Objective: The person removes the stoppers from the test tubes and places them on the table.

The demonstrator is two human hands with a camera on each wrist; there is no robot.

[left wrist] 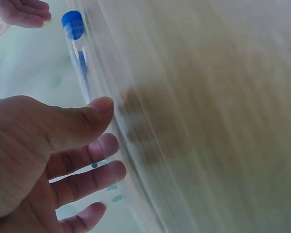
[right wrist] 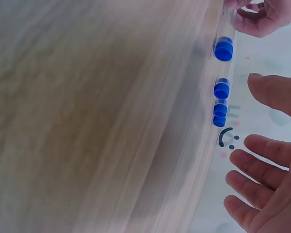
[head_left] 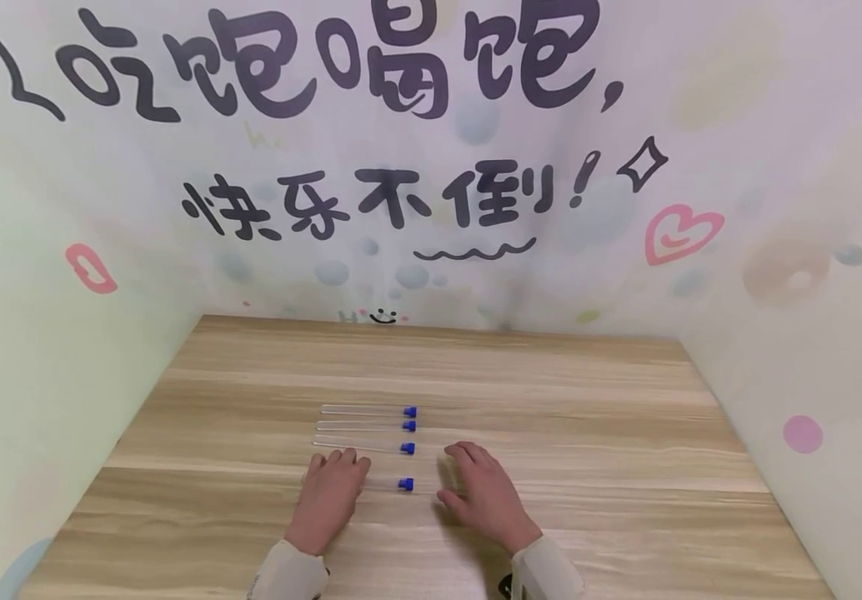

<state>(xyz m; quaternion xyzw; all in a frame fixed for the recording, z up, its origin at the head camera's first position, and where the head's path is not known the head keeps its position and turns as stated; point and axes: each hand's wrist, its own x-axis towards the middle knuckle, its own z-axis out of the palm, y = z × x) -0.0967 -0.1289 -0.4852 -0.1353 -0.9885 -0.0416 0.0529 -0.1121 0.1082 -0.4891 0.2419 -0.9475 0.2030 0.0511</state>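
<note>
Several clear tubes with blue caps lie on their sides, caps to the right; the farthest cap (head_left: 410, 412) and the nearest cap (head_left: 406, 484) show in the head view. My left hand (head_left: 332, 498) is over the left part of the nearest tube and hides it. In the left wrist view the thumb and fingers of that hand (left wrist: 53, 150) are apart, beside a capped tube (left wrist: 73, 26); whether they touch it I cannot tell. My right hand (head_left: 489, 496), fingers spread and holding nothing, is right of the caps. The right wrist view shows this hand (right wrist: 271, 165) near the blue caps (right wrist: 223, 49).
The tubes lie on a wood-grain table (head_left: 588, 400). Behind it stands a pale wall (head_left: 311, 283) with dark lettering, and pale walls also flank the left and right sides.
</note>
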